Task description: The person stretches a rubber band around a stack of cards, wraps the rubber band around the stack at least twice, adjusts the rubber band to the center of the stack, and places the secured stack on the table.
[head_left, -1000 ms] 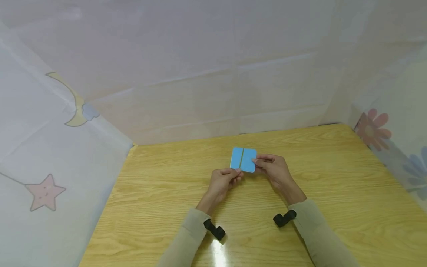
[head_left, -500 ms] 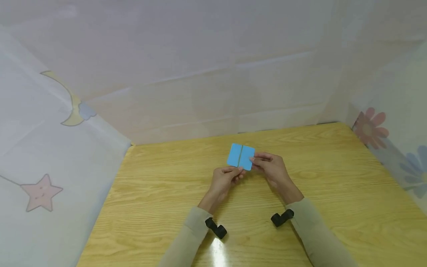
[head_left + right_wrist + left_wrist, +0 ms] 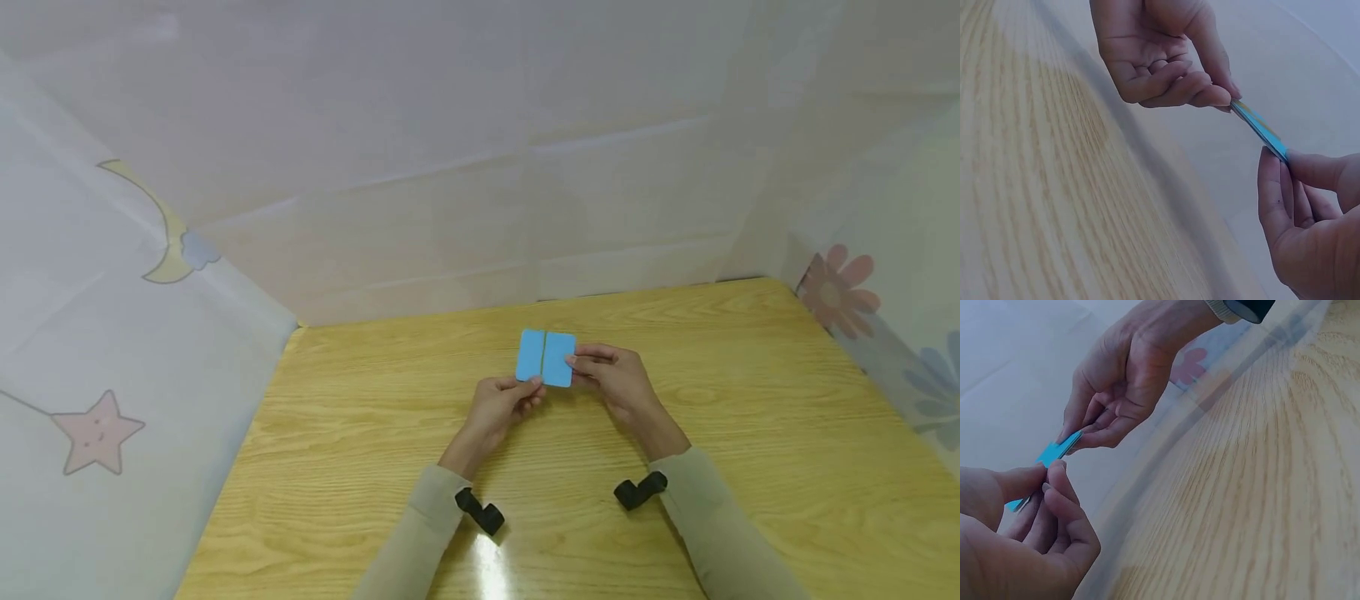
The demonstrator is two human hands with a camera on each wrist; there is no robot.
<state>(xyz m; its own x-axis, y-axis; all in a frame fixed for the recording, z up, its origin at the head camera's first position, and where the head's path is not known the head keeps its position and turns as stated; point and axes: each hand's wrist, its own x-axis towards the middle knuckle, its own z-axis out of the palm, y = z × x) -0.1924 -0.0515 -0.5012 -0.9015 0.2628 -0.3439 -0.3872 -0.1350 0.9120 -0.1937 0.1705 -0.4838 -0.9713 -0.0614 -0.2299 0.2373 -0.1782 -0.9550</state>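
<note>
A thin stack of blue cards (image 3: 558, 360) with rounded corners is held up between both hands over the wooden table. Round its middle runs a narrow yellowish-brown rubber band (image 3: 543, 354). My left hand (image 3: 501, 408) pinches the near edge close to the band, thumb on top and fingers beneath. At the right edge, my right hand (image 3: 621, 385) holds the stack between thumb and fingers. The left wrist view shows the stack (image 3: 1054, 452) almost edge-on. Layered edges of the stack (image 3: 1267, 134) appear in the right wrist view. The fingers hide most of its underside.
A wood-grain table (image 3: 337, 433) lies under the hands. Pale cloth walls rise at its back and sides, the back wall (image 3: 420, 217) close behind the cards. Printed on them are a star (image 3: 98, 433), a moon (image 3: 168, 242) and flowers (image 3: 832, 292). Each sleeve carries a black wrist mount (image 3: 480, 512).
Half a second ago the stack was tilted clockwise and a little farther left; now it is nearly square again. Both hands keep their grip on it throughout.
</note>
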